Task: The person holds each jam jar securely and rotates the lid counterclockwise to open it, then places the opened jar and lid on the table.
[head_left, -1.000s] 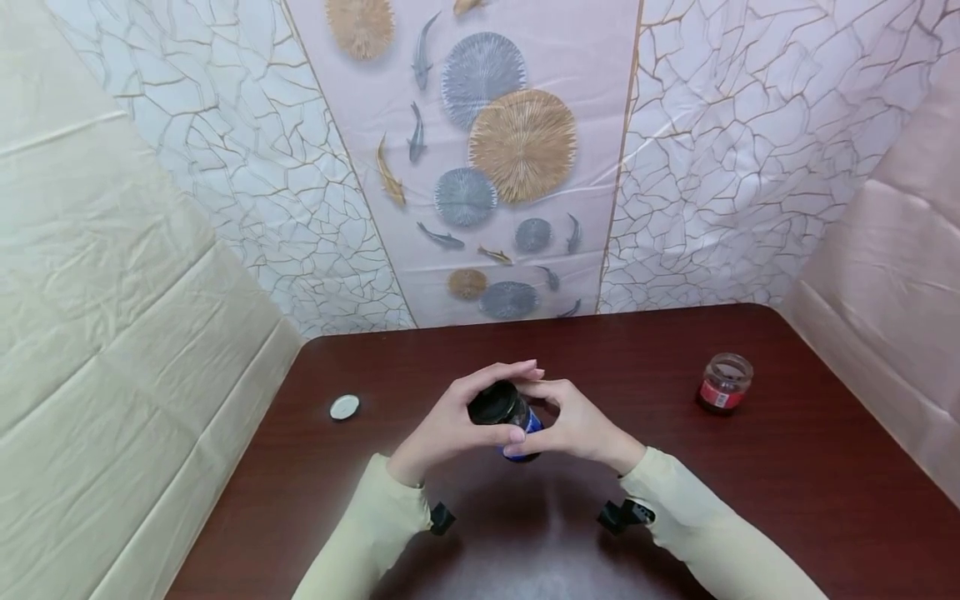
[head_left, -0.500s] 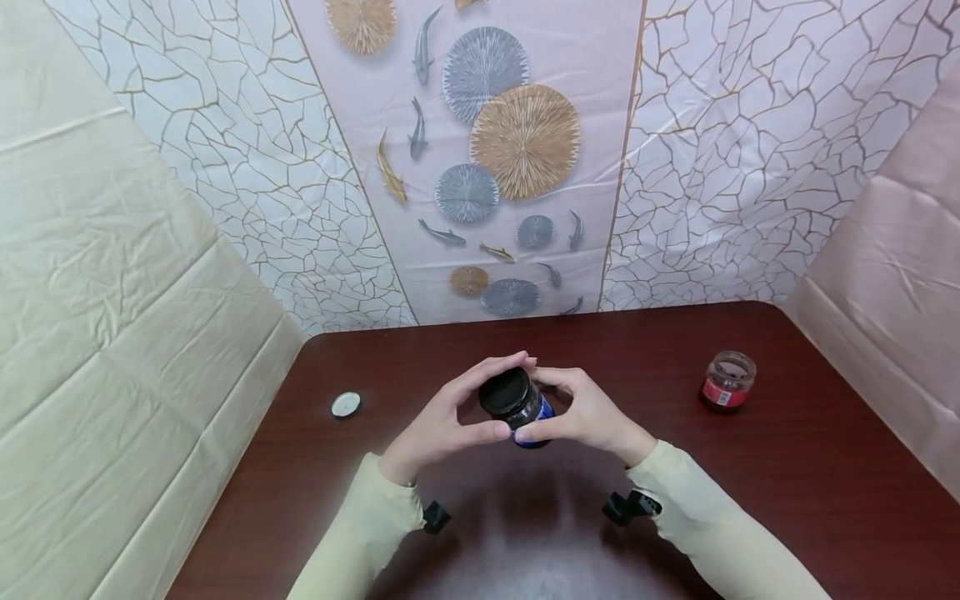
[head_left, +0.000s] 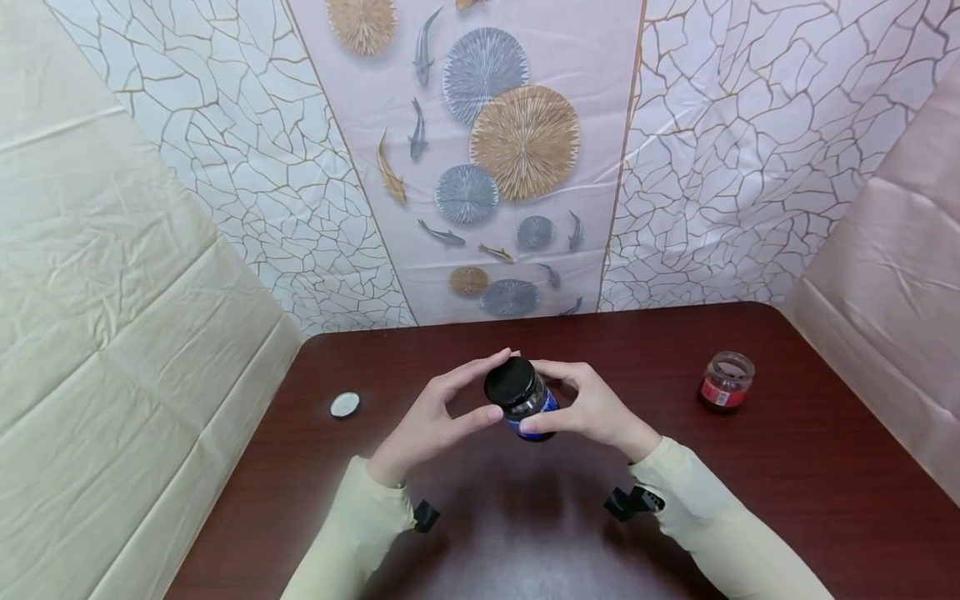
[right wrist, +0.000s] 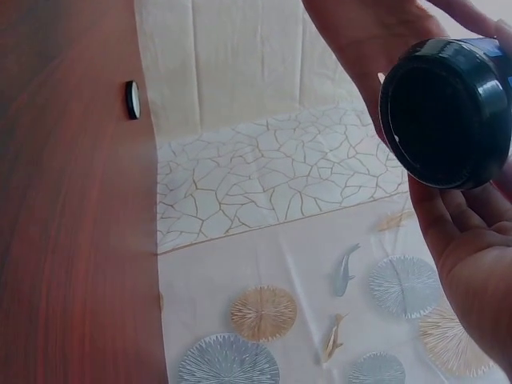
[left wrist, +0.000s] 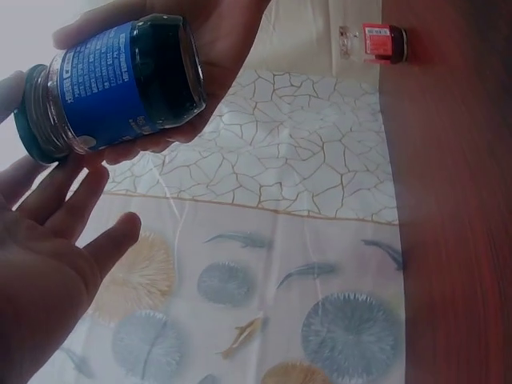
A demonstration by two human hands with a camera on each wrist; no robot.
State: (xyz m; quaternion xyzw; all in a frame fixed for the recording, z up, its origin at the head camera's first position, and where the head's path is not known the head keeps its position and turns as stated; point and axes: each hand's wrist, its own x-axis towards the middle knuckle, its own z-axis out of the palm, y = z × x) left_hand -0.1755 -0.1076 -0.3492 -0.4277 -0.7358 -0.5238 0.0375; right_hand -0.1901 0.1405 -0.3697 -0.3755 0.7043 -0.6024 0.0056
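Observation:
A glass jar with a blue label [left wrist: 104, 88] is tilted in the air over the table, its black lid [head_left: 511, 381] toward the left hand in the head view. The right hand [head_left: 600, 410] grips the jar's body, thumb across the label and fingers behind. At the lid, the left hand [head_left: 427, 421] has its thumb at the near edge and fingertips at the far edge, with space between palm and lid. In the right wrist view the jar's dark round base [right wrist: 444, 120] faces the camera.
An open glass jar with a red label [head_left: 726, 382] stands at the table's right. A loose lid [head_left: 345, 405], pale inside up, lies at the left. The dark red table [head_left: 630, 350] backs onto a patterned cloth [head_left: 487, 283], with plain cloth at both sides.
The jar has risen slightly and shifted right with the right hand. The left hand has drawn left, its fingers now around less of the lid, so more of the lid shows.

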